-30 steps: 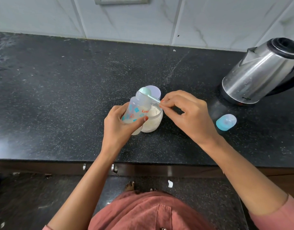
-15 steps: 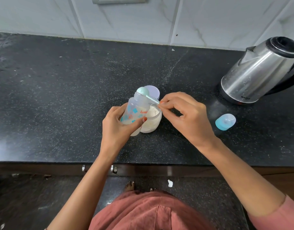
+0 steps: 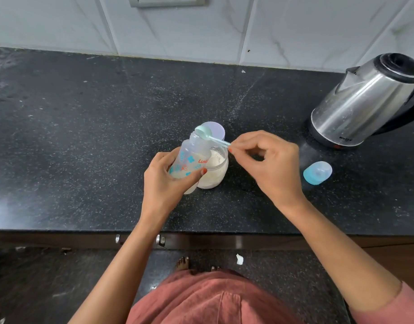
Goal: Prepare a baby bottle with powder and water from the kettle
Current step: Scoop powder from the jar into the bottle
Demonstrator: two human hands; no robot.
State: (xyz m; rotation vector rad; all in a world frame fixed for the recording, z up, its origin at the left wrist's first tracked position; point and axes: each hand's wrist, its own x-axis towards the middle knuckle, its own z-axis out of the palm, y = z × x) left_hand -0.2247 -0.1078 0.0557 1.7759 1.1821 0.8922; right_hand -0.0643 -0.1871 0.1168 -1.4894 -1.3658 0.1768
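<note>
Gripping tilted "Luv"-printed bottle (image 3: pixel 191 159) in left hand (image 3: pixel 162 185), right hand (image 3: pixel 270 168) pinching scoop (image 3: pixel 204 133) at its mouth

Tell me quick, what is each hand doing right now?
Left hand: grips the clear printed plastic baby bottle.
Right hand: pinches the pale green plastic scoop by its handle.

A rust-pink garment (image 3: pixel 208 300) fills the view below the counter (image 3: pixel 84 160), with a stitched vertical seam down its front. A sleeve (image 3: pixel 393 307) of the same cloth covers the right upper arm, well below the counter's edge. Above the counter, orange-red polished nails (image 3: pixel 203 171) show on the left hand (image 3: pixel 164 183) and right hand (image 3: pixel 271 169). Bare toes (image 3: pixel 182 264) show just under the counter's front
</note>
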